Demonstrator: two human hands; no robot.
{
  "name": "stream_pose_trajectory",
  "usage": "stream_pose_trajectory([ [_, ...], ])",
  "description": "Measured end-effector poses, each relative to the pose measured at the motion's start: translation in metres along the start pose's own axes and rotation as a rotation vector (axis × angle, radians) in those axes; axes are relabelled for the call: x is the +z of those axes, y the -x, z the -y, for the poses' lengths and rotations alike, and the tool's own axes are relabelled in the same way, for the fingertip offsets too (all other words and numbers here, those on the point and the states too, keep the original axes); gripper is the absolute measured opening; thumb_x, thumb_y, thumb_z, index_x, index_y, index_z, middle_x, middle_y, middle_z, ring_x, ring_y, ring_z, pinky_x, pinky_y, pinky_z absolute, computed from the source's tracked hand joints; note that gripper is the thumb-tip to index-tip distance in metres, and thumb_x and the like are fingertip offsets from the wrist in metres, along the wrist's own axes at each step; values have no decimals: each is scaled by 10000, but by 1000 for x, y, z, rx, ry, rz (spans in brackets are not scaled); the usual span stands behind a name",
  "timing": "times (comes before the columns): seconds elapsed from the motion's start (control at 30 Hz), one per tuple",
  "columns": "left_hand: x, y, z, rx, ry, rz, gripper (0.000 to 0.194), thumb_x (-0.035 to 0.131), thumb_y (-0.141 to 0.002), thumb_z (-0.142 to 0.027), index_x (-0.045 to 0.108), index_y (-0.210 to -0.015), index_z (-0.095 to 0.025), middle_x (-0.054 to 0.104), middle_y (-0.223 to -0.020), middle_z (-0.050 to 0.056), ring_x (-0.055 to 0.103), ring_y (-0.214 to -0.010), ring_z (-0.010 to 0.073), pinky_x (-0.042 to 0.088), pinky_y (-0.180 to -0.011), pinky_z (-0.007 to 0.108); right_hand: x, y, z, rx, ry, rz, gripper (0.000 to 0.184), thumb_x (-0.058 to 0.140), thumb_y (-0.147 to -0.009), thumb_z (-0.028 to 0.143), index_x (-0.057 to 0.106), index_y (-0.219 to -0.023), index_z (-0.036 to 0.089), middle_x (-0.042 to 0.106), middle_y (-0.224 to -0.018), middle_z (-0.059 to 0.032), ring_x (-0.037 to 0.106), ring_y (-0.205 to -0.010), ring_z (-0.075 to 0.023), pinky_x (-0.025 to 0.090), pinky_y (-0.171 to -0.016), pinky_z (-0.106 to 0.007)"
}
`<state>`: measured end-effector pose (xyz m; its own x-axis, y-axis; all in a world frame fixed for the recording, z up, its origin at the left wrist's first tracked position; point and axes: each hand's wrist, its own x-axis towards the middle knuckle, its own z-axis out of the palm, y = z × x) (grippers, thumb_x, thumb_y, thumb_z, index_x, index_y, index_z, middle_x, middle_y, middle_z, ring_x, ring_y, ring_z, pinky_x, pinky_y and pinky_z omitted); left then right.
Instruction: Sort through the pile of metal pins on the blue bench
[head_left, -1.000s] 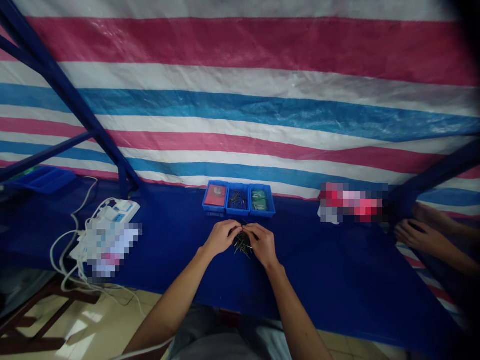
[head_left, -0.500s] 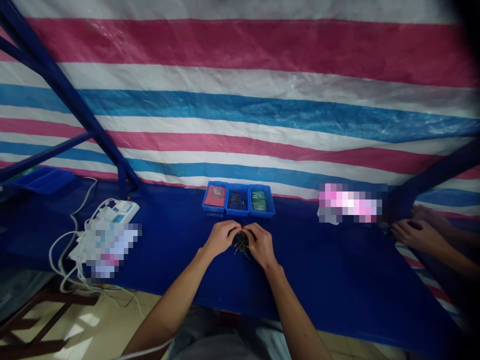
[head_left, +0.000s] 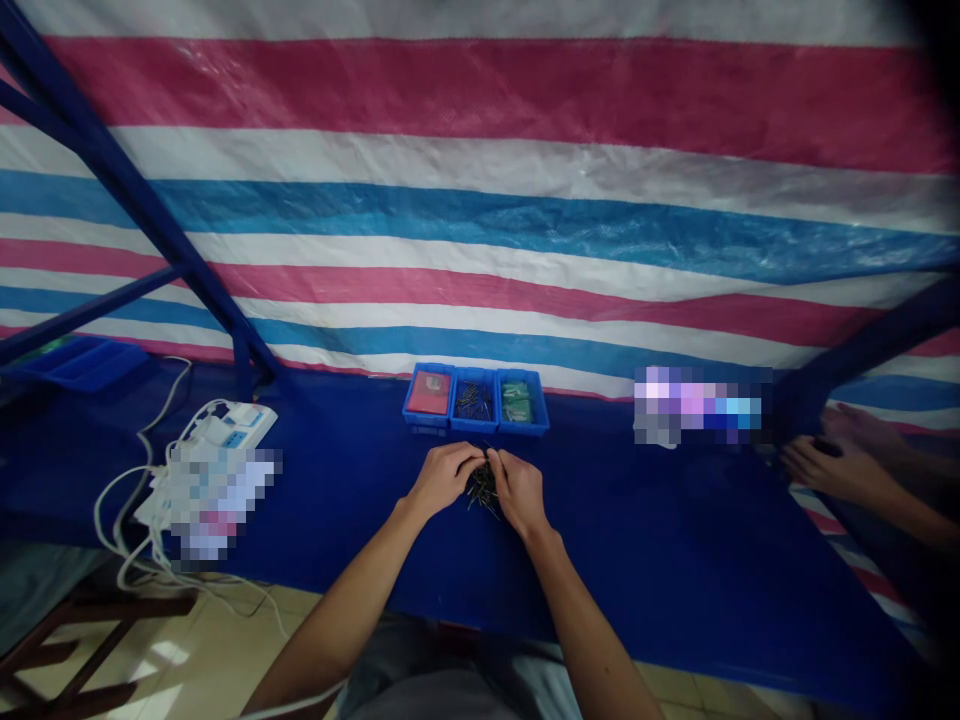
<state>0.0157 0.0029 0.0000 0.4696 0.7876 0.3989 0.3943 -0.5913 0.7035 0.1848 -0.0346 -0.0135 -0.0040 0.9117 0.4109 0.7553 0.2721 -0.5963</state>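
My left hand and my right hand meet with fingertips close together over a small heap of thin, dark, screw-like pieces on the blue table. Both hands are closed in a pinch, thumb against fingers. Whatever lies between the fingertips is too small to make out. Just beyond stand three joined blue bins. The left one holds a flat red item, the middle one thin dark pieces, and the right one green packets.
On the left lie a white power strip and tangled white cables. A blue tray sits at the far left. Behind the table hangs a striped sheet. Blurred items and another person's hand are on the right.
My right hand's fingers have shifted slightly, with the fingertips a little apart from the left ones now. My left hand stays nearly still over the heap.
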Motion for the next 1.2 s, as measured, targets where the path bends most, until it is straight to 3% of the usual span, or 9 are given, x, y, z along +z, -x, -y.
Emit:
stream_pose_trajectory([
  [0.07, 0, 0, 1, -18, -7, -12, 215, 513, -985, -270, 704, -929, -190, 720, -891, 48, 658, -813, 162, 487, -766, 257, -2, 0, 0, -4, -61, 4, 449, 356, -1048, 439, 586, -734, 214, 605, -651, -15, 565, -585, -149, 377, -602, -246],
  [0.23, -1, 0, 3, -66, -9, -37, 209, 518, -979, -267, 685, -900, -170, 696, -811, 33, 628, -731, 141, 464, -702, 234, -5, -2, -2, -81, -275, -5, 235, 476, -1014, 344, 666, -1086, 227, 702, -983, -58, 668, -864, -186, 481, -787, -272],
  [0.57, -2, 0, 0, -30, -2, -13, 207, 521, -978, -258, 687, -889, -171, 699, -841, 40, 636, -767, 148, 463, -722, 238, -3, -1, -2, -63, -227, -19, 216, 466, -1003, 260, 667, -933, 220, 677, -868, -38, 635, -760, -171, 471, -733, -273],
  [0.8, -1, 1, 2, -14, 13, -11, 229, 502, -990, -276, 693, -915, -175, 705, -863, 51, 647, -796, 159, 484, -767, 256, -2, 0, 1, -70, -103, 17, 287, 389, -1035, 308, 599, -865, 211, 643, -803, -29, 593, -695, -156, 389, -662, -258],
  [1.03, -1, 0, 1, 9, 16, 15, 223, 501, -989, -280, 698, -947, -185, 714, -900, 56, 652, -828, 166, 483, -787, 262, 5, 0, -4, -9, 34, 2, 438, 361, -1048, 364, 513, -667, 207, 553, -578, 3, 502, -510, -135, 287, -552, -268],
  [1.13, 0, 0, 2, -8, 17, 8, 226, 501, -989, -283, 697, -932, -184, 712, -879, 52, 650, -812, 164, 480, -776, 258, 3, 0, -4, -8, -30, 14, 445, 377, -1044, 374, 555, -673, 204, 575, -586, -2, 535, -530, -137, 327, -565, -259],
  [1.2, 0, -1, 4, -32, 25, -11, 227, 501, -988, -283, 690, -916, -181, 705, -846, 46, 646, -786, 159, 478, -758, 253, 1, 0, -3, -29, -120, 18, 355, 415, -1033, 364, 640, -810, 203, 652, -700, -19, 606, -627, -151, 399, -626, -252],
])
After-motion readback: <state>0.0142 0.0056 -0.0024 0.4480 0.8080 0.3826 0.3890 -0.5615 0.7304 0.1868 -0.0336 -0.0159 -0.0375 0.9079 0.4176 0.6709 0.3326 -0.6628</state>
